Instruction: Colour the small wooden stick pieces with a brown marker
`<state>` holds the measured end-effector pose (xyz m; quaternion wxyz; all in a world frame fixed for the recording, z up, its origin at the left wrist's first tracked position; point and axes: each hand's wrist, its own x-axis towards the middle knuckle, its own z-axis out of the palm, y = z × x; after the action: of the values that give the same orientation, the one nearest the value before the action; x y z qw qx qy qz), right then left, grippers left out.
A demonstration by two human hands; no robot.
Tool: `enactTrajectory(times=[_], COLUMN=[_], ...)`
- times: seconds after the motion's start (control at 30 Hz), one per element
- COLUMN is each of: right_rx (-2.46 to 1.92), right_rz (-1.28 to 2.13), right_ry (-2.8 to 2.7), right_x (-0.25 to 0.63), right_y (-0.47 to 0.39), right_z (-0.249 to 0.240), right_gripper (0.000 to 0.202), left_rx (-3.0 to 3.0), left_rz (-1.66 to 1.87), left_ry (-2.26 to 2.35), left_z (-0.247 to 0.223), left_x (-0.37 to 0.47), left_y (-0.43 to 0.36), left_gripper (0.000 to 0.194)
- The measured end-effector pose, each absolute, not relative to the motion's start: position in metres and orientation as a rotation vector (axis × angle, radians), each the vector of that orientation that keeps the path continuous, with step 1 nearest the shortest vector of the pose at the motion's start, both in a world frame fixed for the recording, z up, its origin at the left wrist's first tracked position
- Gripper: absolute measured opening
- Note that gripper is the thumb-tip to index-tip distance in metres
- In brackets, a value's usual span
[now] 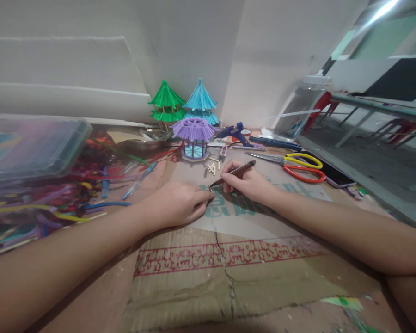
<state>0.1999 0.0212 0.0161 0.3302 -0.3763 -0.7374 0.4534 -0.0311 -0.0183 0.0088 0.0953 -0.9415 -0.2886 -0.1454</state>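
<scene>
A brown pen [243, 168] is gripped by the nearly closed right hand [244, 181], its tip at a small stick [211, 188] pinched by the curled left hand [183, 200], well in from the right edge of the surface [107, 298]. Beneath, large green characters [213, 211] are partly covered and cannot be fully read.

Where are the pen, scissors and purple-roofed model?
Pen [244, 168], head view: rear half of the barrel.
Scissors [284, 161], head view: where blades meet handles.
Purple-roofed model [194, 131], head view: middle of the roof.
</scene>
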Motion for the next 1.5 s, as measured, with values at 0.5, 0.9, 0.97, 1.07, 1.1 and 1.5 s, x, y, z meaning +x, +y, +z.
enactTrajectory(times=[0.5,0.9,0.97,1.07,1.1,1.5], right_rx=[-0.964,-0.981,-0.978,-0.969,-0.968,-0.984], right_rz=[1.219,1.211,1.202,1.165,1.156,1.155], right_ry=[-1.933,-1.921,-1.926,-1.939,-1.943,-1.928], right_x=[0.2001,0.1996,0.1997,0.1997,0.1997,0.1988], right_y=[0.0206,0.0211,0.0215,0.0221,0.0222,0.0218], right_z=[0.0164,0.0166,0.0161,0.0157,0.0156,0.0165], right_gripper=[0.017,0.015,0.013,0.012,0.012,0.015], left_rx=[-2.79,-2.794,-2.801,-2.8,-2.796,-2.792], left_rz=[-0.41,-0.376,-0.375,-0.389,-0.39,-0.384], left_ry=[-0.856,-0.886,-0.893,-0.891,-0.889,-0.888], left_z=[0.01,0.0119,0.0119,0.011,0.0106,0.01], left_x=[-0.0309,-0.0306,-0.0306,-0.0306,-0.0306,-0.0307], left_y=[-0.0183,-0.0189,-0.0191,-0.0192,-0.0192,-0.0184], left_gripper=[0.028,0.028,0.028,0.028,0.028,0.029])
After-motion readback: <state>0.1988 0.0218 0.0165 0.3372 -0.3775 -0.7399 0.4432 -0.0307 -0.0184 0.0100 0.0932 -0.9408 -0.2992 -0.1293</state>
